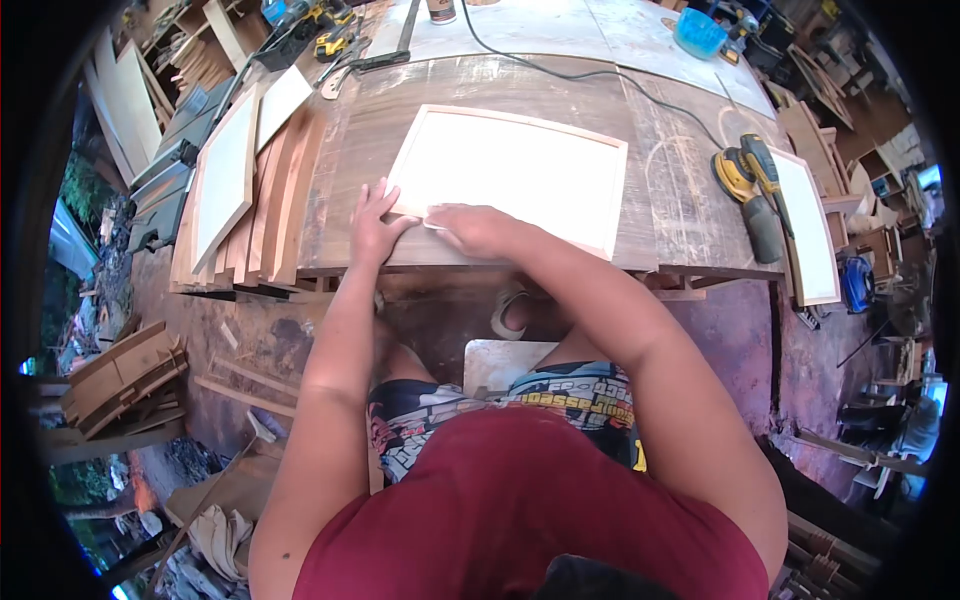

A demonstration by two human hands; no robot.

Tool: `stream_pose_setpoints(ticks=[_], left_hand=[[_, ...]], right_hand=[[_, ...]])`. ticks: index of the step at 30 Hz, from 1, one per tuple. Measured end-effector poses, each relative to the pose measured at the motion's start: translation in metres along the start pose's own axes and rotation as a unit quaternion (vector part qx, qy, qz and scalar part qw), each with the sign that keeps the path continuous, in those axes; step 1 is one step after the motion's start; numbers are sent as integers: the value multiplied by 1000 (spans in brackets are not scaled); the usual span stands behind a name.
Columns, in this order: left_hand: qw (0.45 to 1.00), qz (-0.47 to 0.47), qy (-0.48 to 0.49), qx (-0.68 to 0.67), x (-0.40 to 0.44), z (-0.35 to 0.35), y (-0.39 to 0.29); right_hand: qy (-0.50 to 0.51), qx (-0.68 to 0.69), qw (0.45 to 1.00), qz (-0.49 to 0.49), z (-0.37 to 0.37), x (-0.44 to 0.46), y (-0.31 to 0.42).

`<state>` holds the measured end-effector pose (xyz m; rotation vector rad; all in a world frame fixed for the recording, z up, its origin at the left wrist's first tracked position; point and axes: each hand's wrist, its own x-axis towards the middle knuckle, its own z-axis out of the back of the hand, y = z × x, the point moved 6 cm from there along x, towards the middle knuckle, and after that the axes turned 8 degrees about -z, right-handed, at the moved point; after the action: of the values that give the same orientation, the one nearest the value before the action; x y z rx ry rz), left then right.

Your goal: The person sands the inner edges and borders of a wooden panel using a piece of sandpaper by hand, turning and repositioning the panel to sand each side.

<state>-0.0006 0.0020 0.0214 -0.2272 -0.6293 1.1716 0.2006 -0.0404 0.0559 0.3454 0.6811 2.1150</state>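
A white panel with a light wooden frame (520, 165) lies flat on the brown wooden workbench (380, 120) in front of me. At its near left corner rests my left hand (375, 225), open, fingers spread over the frame's edge and thumb pointing right. My right hand (475, 230) is closed and pressed on the near edge of the frame, close to the left thumb. A small pale folded piece (432, 222), perhaps sandpaper, peeks out from under its fingers; most of it is hidden.
Framed white panels (225, 180) lie on stacked boards (285, 200) at the left. A yellow and black sander (748, 185) stands at the right beside another framed panel (808, 235). Its dark cord (560, 75) crosses the bench. Clamps (385, 60) and a blue bowl (700, 35) are farther back.
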Motion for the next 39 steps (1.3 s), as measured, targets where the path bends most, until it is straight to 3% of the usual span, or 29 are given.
stream_pose_setpoints(ticks=[3,8,15,24,27,33,37,39], left_hand=[[998,41,16,40,0,1,-4],[999,26,13,38,0,6,-9],[999,9,6,36,2,-4,6],[998,27,13,50,-1,1,-2],[998,17,8,58,2,5,-12],[998,7,6,61,2,-1,-2],[997,10,12,70,0,-4,3],[997,20,17,79,1,-2,1]], right_hand=[[17,-6,1000,17,23,-51,-22],[26,15,1000,4,54,-126,-50],[-25,-1,1000,-4,9,-31,-16],[42,-5,999,-24,62,-141,-63],[44,-11,998,-32,66,-145,-59],[6,-6,1000,-3,24,-43,-21],[3,9,1000,11,36,-64,-32],[24,10,999,-30,55,-110,-43]])
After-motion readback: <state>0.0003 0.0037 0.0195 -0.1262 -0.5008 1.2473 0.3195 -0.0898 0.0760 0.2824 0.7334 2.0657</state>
